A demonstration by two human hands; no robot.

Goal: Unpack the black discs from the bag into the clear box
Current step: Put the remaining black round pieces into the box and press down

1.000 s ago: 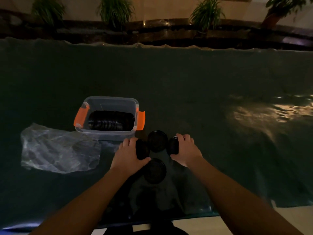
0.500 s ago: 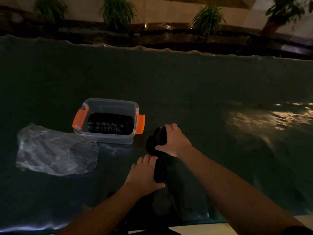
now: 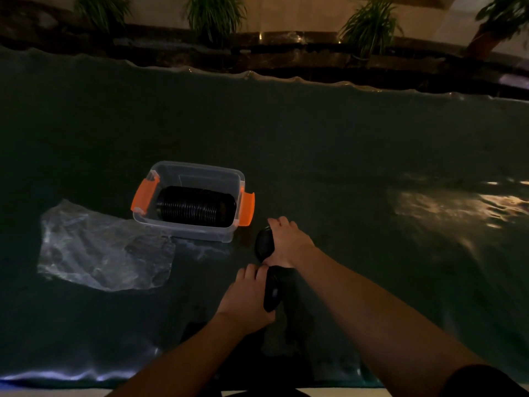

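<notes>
1. On the dark green cloth-covered table (image 3: 315, 144), a clear rectangular plastic box (image 3: 200, 234) with orange side latches sat at about 10 o'clock from the hands.
2. Inside that box lay a row of ribbed black plastic discs (image 3: 191, 207), standing on edge and packed face to face along its length.
3. At 9 o'clock from the box, touching its near-left corner, a crumpled clear plastic bag (image 3: 100, 250) lay flat on the table; whether any discs were inside it could not be told.
4. The right hand (image 3: 287, 243) was just off the box's near-right corner, fingers curled over a small stack of black discs (image 3: 264, 243) held on edge and clamped from the right side.
5. The left hand (image 3: 246, 299) sat at 6 o'clock from the right one, nearly touching it, closed on a second black disc stack (image 3: 272, 293) that stood tilted on edge against its fingertips.
6. Both forearms were bare and reached in from the near table edge.
7. Beyond the far table edge, at 12 o'clock, a row of green leafy plants (image 3: 214, 15) stood along a dark ledge.
8. A patch of reflected light (image 3: 458, 204) shone on the cloth at 3 o'clock.
</notes>
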